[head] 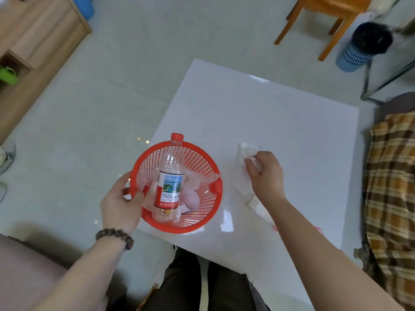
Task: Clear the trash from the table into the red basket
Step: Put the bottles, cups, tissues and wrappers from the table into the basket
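Observation:
The red mesh basket point(197, 158) sits at the near left corner of the white table point(280, 113). My left hand point(120, 203) grips its left rim, thumb inside. An empty clear plastic bottle point(170, 176) with a red cap leans in the basket, its neck sticking past the far rim. Pink and clear plastic scraps point(190, 196) lie under it. My right hand point(265, 173) pinches a crumpled white tissue point(246, 151) on the table right of the basket. More clear and white wrapper trash point(256, 204) lies under my right wrist.
A plaid blanket point(390, 187) covers a seat at the right. Beyond the table stand an orange wooden chair point(325, 21) and a blue bin point(359, 50) with a black liner. A wooden cabinet point(33, 46) is at the far left.

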The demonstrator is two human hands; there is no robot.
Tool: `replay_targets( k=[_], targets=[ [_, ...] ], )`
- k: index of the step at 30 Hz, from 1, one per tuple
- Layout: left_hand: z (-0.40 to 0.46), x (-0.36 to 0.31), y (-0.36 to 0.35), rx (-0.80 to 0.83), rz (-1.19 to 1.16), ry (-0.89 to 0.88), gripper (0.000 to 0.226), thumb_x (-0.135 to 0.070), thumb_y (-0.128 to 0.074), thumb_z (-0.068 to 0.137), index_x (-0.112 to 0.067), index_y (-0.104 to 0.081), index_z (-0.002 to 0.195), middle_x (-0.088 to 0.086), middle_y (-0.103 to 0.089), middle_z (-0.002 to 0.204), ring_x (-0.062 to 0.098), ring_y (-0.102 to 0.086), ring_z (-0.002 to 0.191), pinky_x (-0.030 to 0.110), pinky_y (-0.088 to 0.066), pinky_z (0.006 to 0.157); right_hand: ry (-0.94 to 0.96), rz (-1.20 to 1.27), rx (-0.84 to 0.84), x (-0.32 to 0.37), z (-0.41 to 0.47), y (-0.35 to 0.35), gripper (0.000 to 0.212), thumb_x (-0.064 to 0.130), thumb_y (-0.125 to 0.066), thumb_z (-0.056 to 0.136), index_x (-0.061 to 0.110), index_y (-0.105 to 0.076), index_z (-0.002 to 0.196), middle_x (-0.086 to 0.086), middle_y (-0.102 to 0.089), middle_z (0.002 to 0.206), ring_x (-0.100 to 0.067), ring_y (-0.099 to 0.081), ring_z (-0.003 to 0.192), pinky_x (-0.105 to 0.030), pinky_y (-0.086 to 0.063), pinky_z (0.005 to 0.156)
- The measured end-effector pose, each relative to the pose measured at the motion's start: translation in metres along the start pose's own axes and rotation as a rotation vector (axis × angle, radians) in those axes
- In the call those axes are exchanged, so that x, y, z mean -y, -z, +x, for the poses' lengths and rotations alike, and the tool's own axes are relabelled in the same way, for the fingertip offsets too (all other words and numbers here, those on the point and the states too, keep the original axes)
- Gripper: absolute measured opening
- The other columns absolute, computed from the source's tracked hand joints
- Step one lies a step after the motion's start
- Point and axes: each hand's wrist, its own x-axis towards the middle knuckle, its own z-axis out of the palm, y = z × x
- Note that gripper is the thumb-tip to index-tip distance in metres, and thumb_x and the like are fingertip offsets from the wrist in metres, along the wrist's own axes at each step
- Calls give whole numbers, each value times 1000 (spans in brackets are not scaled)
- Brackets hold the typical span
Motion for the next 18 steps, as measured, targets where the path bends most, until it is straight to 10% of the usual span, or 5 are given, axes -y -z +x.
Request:
replay_targets(
  k=[5,10,18],
  targets=[
    [-14,-35,-11,86,-39,-80,37,-17,-62,89,-19,-61,126,-4,-65,105,13,-60,90,8,-37,55,95,118,-67,57,-42,34,8,16,-59,86,16,-55,79,4,-54,89,-20,-52,87,-23,-37,74],
    [-35,-58,-20,131,-102,-147,36,-19,-59,90,-23,-60,126,-7,-63,105,12,-61,92,22,-49,62,184,-6,23,78,-77,23,22,21,-62,86,9,-64,103,-9,-56,121,-26,-45,118,-38,-39,99],
    [-67,-65,-16,172,-126,-226,21,-25,-61,88,-43,-58,99,-24,-62,84,3,-61,81,26,-53,57,258,-583,384,63,-95,8,55,50,-39,94,28,-28,143,-9,1,160,-32,14,144,-57,-5,115]
  ],
)
